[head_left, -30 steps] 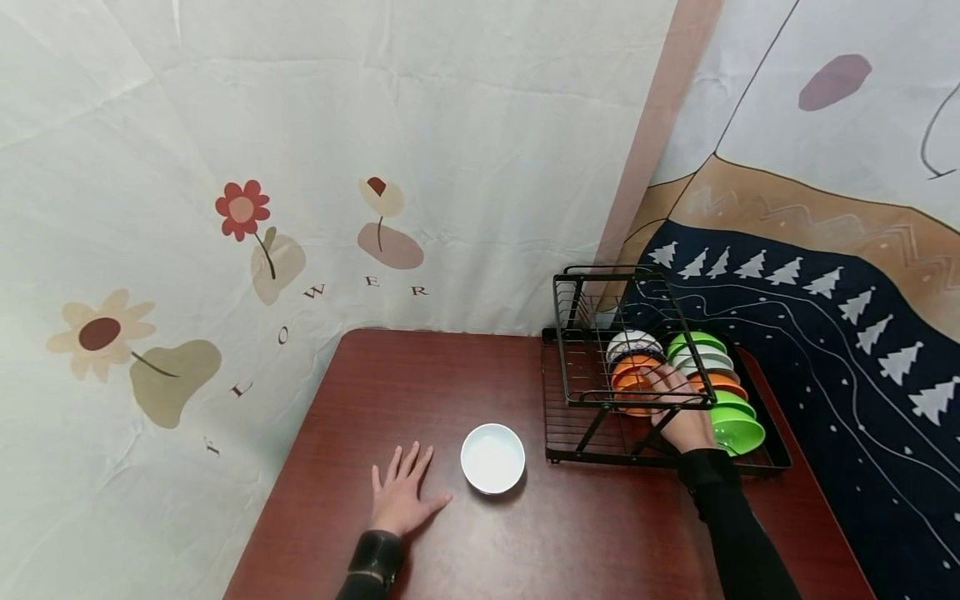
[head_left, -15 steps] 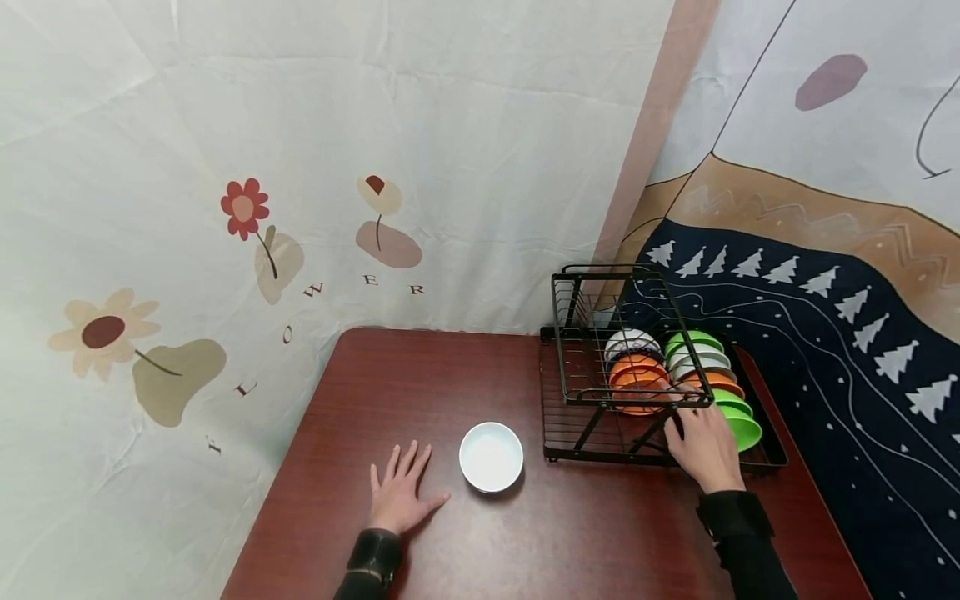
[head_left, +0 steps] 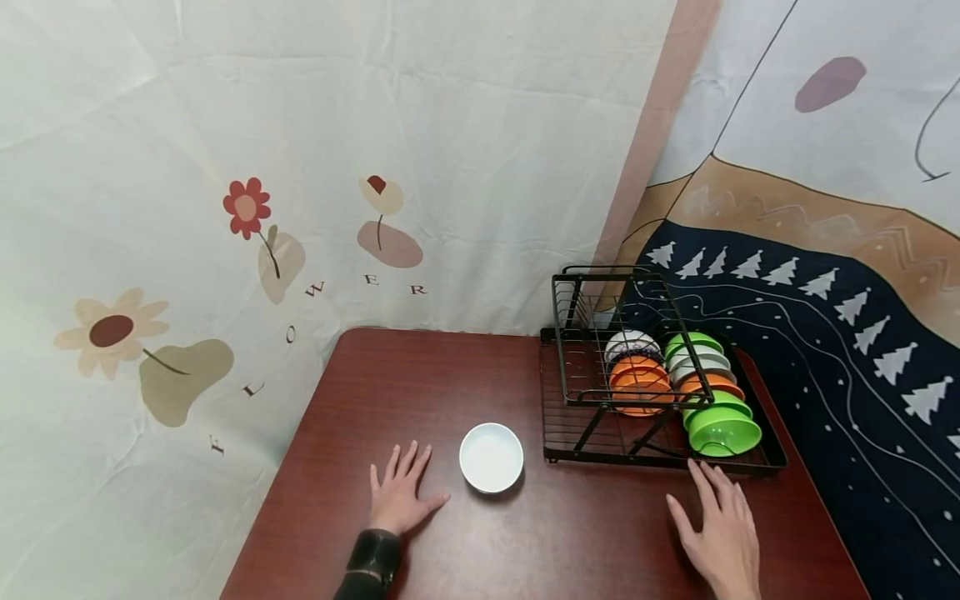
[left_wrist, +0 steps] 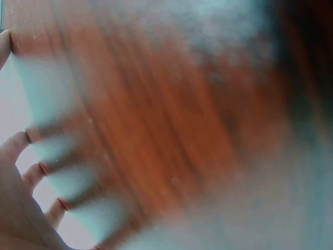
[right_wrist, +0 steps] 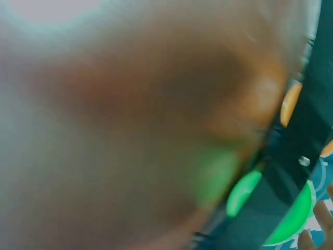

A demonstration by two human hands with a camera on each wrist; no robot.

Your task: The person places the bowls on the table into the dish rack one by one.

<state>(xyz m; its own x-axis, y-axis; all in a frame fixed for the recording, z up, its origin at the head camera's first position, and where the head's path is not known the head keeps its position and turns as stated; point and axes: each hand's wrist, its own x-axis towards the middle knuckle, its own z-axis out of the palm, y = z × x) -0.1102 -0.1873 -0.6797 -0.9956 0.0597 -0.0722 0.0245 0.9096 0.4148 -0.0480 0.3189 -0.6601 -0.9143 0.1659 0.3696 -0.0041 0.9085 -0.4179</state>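
Observation:
My left hand (head_left: 401,497) rests on the table with its fingers spread, just left of a white bowl (head_left: 491,458). In the left wrist view its fingertips (left_wrist: 34,174) touch the tabletop. My right hand (head_left: 720,533) is in front of the dish rack (head_left: 600,457), fingers extended and holding nothing. Its fingertips are close to the rack's front edge, below a green bowl (head_left: 724,432). In the right wrist view a few fingers (right_wrist: 323,221) show at the right edge, beside the rack's dark rim (right_wrist: 276,182).
Inside the black two-tier rack, one row has white and orange bowls (head_left: 640,387); the other has green, white and orange bowls (head_left: 712,383). The upper wire tier (head_left: 630,333) overhangs part of them. A reddish-brown table (head_left: 405,383) meets hanging printed cloths (head_left: 480,167) behind and right.
My right hand has withdrawn from among the bowls in the rack toward the front of the table. The front green bowl now shows fully. The left hand and white bowl have stayed put.

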